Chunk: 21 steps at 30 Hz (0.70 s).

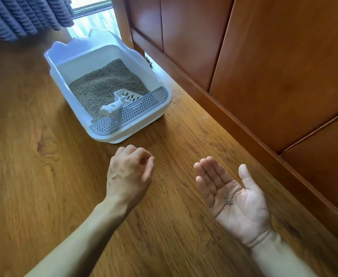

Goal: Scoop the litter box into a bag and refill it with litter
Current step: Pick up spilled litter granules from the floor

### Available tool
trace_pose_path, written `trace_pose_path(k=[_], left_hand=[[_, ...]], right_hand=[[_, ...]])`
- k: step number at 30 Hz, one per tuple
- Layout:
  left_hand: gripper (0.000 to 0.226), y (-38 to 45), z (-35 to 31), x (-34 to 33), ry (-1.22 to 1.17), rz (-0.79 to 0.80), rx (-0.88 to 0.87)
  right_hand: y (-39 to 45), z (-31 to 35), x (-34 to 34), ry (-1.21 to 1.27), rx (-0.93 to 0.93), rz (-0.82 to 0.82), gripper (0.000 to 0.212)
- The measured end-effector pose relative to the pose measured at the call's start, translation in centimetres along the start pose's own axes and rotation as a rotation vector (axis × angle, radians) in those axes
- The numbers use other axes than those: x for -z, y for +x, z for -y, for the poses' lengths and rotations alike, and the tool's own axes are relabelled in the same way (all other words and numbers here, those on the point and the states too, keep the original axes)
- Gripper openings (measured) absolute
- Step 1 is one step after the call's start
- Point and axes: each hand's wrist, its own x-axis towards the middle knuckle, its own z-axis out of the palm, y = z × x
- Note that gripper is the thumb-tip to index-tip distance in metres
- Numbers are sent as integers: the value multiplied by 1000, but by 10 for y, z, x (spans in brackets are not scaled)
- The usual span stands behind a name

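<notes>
right hand point(232, 198) flat, cupping pellets point(228, 200), left hand point(129, 174) curled

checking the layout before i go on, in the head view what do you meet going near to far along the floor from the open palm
right hand palm up with a few pellets on it → loose pellets on the floor → grey grille at the litter box front → white scoop lying on the litter → curtain

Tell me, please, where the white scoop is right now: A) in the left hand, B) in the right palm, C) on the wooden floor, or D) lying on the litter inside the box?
D: the scoop lies on the litter inside the litter box, touched by neither hand.
</notes>
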Motion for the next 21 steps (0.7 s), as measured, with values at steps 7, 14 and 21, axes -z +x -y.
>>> trace_pose_path(k=[7,14,21], left_hand=[[9,-16,42,-12,161,139,33],[13,-24,42,-28,169,204,-43],[10,-16,37,-44,172,229,-111]], right_hand=[[13,3,-5,13,-31,62,82],[17,3,7,14,-32,90,82],[14,2,15,9,-25,90,81]])
